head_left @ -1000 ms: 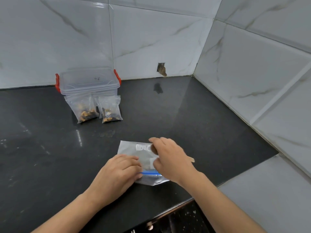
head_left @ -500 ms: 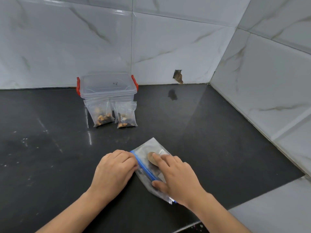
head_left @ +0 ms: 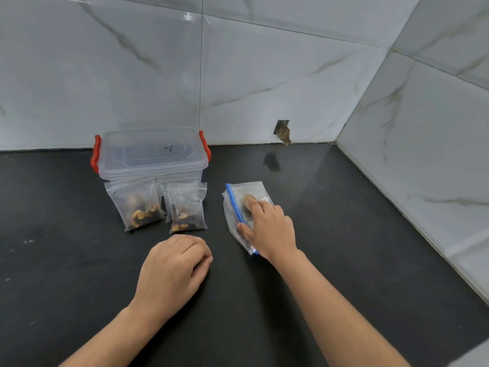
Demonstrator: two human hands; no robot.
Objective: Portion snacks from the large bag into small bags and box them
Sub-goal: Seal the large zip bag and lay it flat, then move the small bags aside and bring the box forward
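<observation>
Now, bag [head_left: 239,207] under right hand [head_left: 270,229]

Bag [head_left: 244,205] half hidden (right hand [head_left: 270,229]).
</observation>
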